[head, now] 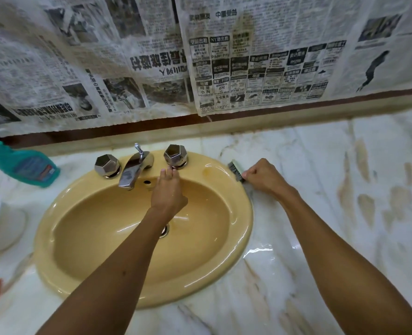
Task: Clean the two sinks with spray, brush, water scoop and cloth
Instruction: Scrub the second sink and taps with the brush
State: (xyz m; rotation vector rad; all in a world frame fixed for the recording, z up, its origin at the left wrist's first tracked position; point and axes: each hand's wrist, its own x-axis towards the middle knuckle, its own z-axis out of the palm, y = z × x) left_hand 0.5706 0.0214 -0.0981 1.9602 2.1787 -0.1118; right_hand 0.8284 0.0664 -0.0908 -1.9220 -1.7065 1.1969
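Sink, yellow, set in marble desk. My right grip clenched round brush at rim seam; left grip released, fingertips by right tap. Risks: wet rim, brush skids off; spray bottle lying down, may leak.

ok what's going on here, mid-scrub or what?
A person is cleaning a yellow sink. The right hand grips a brush against the sink's right rim where it meets the marble counter. The left hand reaches over the basin, fingers at the right tap knob. A teal spray bottle sits back left.
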